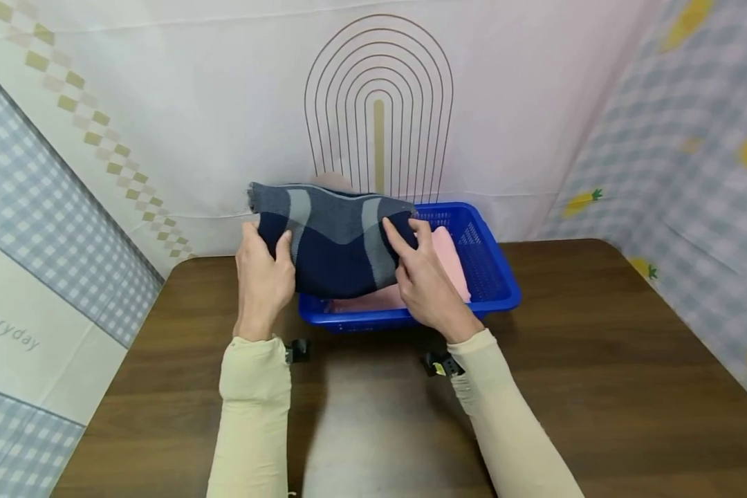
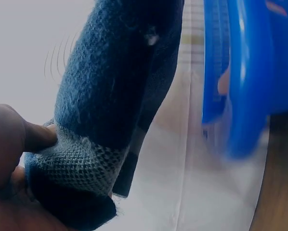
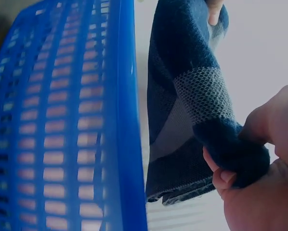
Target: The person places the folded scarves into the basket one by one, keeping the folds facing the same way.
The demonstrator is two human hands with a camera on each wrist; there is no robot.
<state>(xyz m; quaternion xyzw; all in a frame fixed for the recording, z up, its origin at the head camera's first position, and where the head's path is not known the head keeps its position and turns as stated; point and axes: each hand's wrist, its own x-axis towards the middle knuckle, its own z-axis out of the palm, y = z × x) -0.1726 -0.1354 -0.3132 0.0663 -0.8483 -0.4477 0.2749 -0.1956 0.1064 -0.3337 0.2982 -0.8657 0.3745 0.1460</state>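
A folded navy and grey checked cloth (image 1: 336, 256), knitted or woven with frayed ends, is held up between both hands. My left hand (image 1: 264, 277) grips its left end, thumb on the near face. At the other end, my right hand (image 1: 426, 277) pinches the cloth, its thumb and fingers curled round the edge in the right wrist view. Behind and below the cloth stands a blue plastic basket (image 1: 504, 283) with slotted walls. Inside the basket lies pink fabric (image 1: 449, 259), partly hidden by the cloth and the right hand.
The basket stands on a brown wooden table (image 1: 597, 360), near its back edge. A white printed curtain (image 1: 224, 104) hangs behind it, and checked fabric (image 1: 653, 152) hangs on the right side. Dark wrist devices (image 1: 299, 351) sit under both wrists.
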